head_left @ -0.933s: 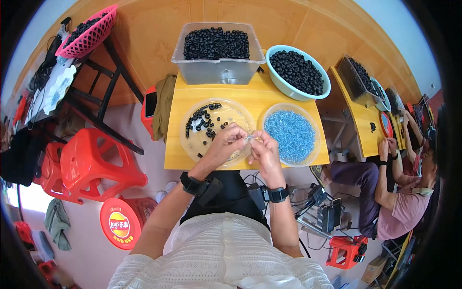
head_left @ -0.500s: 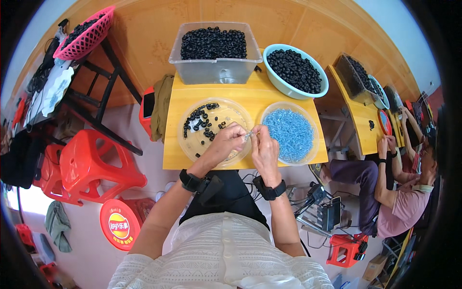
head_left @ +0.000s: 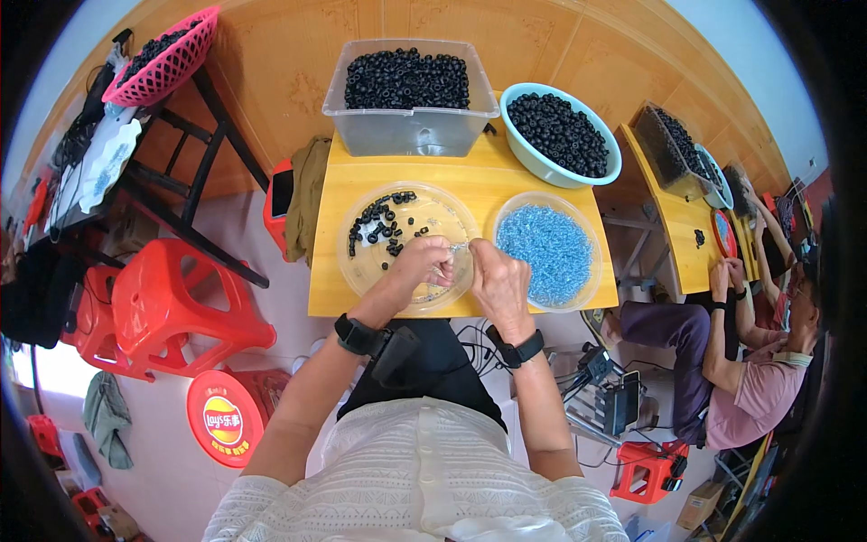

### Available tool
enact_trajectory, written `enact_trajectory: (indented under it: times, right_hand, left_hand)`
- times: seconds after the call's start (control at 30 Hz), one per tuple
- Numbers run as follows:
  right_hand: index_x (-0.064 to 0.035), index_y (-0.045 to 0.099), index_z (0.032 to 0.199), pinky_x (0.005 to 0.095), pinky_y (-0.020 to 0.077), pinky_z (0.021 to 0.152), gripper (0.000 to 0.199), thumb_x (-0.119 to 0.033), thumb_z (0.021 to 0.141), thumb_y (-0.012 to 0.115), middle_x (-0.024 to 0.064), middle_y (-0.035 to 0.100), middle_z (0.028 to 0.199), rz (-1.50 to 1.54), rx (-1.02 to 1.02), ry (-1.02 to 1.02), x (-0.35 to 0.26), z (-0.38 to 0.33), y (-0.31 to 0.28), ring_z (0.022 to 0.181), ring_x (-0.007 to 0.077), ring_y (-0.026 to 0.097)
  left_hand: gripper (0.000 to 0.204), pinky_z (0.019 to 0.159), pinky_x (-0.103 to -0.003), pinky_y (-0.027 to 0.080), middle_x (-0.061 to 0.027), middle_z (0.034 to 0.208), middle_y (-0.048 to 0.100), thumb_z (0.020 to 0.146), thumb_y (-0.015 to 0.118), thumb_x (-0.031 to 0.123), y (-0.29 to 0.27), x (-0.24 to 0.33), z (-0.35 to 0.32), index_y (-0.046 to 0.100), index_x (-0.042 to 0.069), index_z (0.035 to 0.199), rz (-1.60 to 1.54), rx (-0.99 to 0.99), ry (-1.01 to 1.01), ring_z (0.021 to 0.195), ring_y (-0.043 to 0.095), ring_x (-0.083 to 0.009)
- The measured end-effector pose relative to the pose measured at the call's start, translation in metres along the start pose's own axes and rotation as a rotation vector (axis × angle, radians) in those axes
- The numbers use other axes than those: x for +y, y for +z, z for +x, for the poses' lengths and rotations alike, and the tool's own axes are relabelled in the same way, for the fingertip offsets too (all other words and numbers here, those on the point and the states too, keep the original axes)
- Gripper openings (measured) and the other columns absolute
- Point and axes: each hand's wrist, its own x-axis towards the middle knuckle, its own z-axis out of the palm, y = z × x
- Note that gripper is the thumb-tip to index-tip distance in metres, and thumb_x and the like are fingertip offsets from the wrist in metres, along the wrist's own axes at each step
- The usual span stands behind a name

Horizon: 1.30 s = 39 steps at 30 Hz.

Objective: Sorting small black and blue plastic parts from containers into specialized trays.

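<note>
View down over a person's two hands at a yellow wooden table [head_left: 461, 172]. Near the middle of the frame, a small pale, shiny piece [head_left: 460, 246] spans the narrow gap between the fingertips of the left hand [head_left: 424, 267] and the right hand [head_left: 501, 280]. Its long axis runs nearly level across the picture, one end toward each hand; it is too small to tell one end from the other. The hands are close together, each with thumb and fingers pinched on the piece, the left with its other fingers curled, the right with its knuckles up.

The left hand is above the near right part of a round clear tray [head_left: 359, 275], where loose black beads [head_left: 366, 217] lie mostly toward the upper left. Just right of the right hand, a second round tray [head_left: 597, 244] is filled with small blue pieces [head_left: 546, 248]. At the top centre stands a clear rectangular bin [head_left: 406, 137] of black beads, and beside it a pale blue bowl [head_left: 542, 165] holds more. Red stools [head_left: 181, 312] stand at left; a seated co-worker [head_left: 759, 397] is at right.
</note>
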Motion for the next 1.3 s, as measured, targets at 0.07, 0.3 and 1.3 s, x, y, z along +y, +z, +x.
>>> enact_trajectory:
  times: [0.07,0.3,1.3]
  right_hand:
    - [-0.0040,0.056,0.075,0.0412,0.0449,0.048,0.005,-0.007,0.079,0.055,0.0178,0.058,0.061,-0.004,-0.029,-0.013,-0.001,0.004,-0.003,0.055,0.0339,0.058]
    - [-0.0044,0.061,0.070,0.0408,0.0462,0.050,0.012,-0.013,0.078,0.057,0.0174,0.058,0.058,0.090,-0.093,0.067,0.001,0.010,0.004,0.053,0.0337,0.059]
    - [0.0038,0.065,0.082,0.0202,0.0373,0.042,0.015,-0.010,0.083,0.060,-0.0039,0.045,0.052,0.776,0.200,0.549,-0.008,-0.004,0.035,0.046,0.0022,0.039]
  left_hand:
    - [0.013,0.070,-0.028,0.049,-0.0050,0.083,0.058,0.085,0.051,0.018,0.001,0.001,0.000,0.055,0.005,0.086,-0.099,0.007,-0.008,0.074,0.058,-0.0142]
    - [0.017,0.075,-0.031,0.052,-0.0092,0.092,0.062,0.086,0.050,0.009,-0.005,-0.005,0.002,0.056,0.002,0.099,-0.287,-0.020,0.017,0.083,0.062,-0.0187]
    - [0.018,0.067,-0.023,0.050,-0.0039,0.082,0.062,0.086,0.058,0.012,0.015,-0.002,-0.006,0.063,-0.001,0.098,-0.161,0.264,0.222,0.072,0.057,-0.0084]
